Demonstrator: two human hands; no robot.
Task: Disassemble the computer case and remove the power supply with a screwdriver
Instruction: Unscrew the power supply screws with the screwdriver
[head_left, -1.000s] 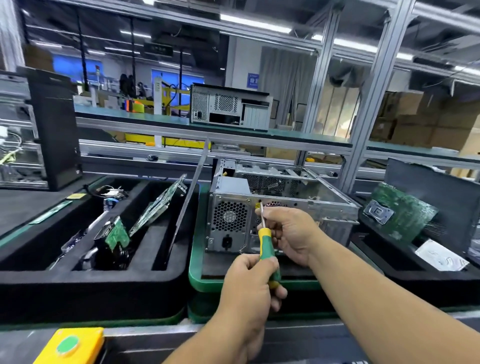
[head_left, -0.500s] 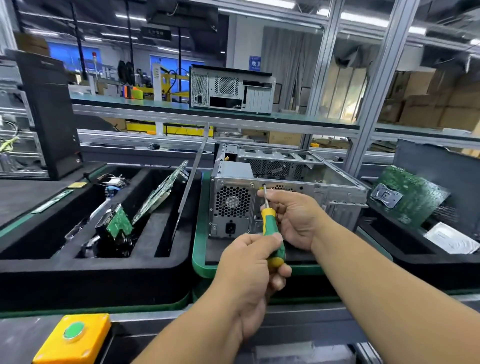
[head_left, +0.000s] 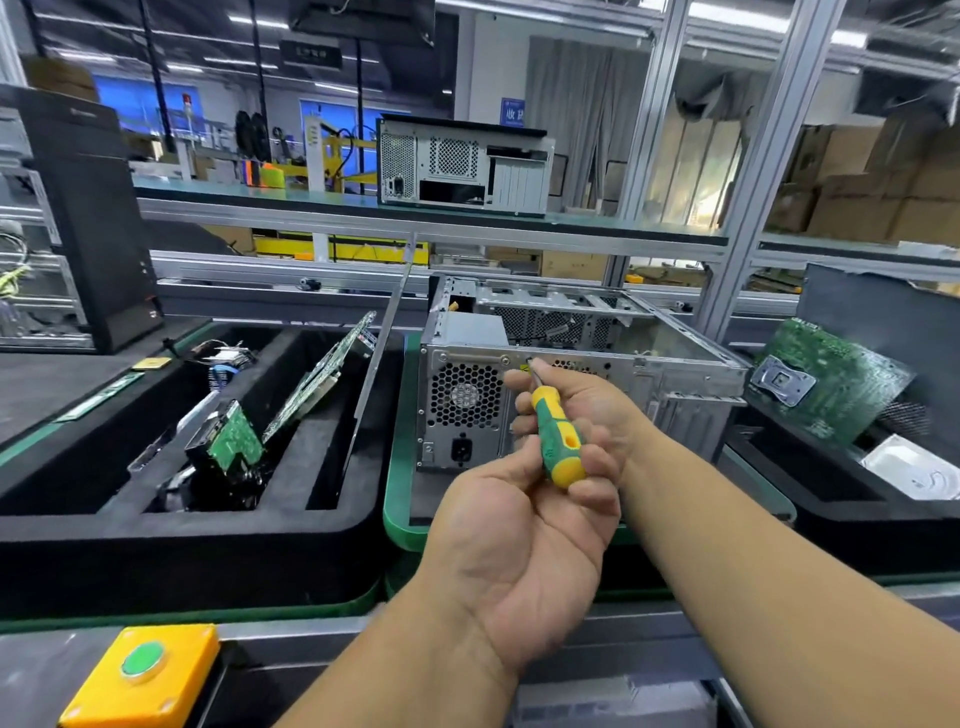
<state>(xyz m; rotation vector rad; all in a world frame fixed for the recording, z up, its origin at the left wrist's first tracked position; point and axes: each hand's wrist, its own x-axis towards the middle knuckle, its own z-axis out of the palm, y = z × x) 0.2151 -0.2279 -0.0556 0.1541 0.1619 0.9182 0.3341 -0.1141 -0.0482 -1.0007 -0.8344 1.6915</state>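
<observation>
Both hands, left hand (head_left: 524, 535) and right hand (head_left: 597, 410), grip the screwdriver (head_left: 558, 441), tip at the computer case (head_left: 691, 384); no writing legible.

You work under bright ceiling strip lights (head_left: 852, 39). Your view bends at the edges. Background slightly soft, shadows faint.
</observation>
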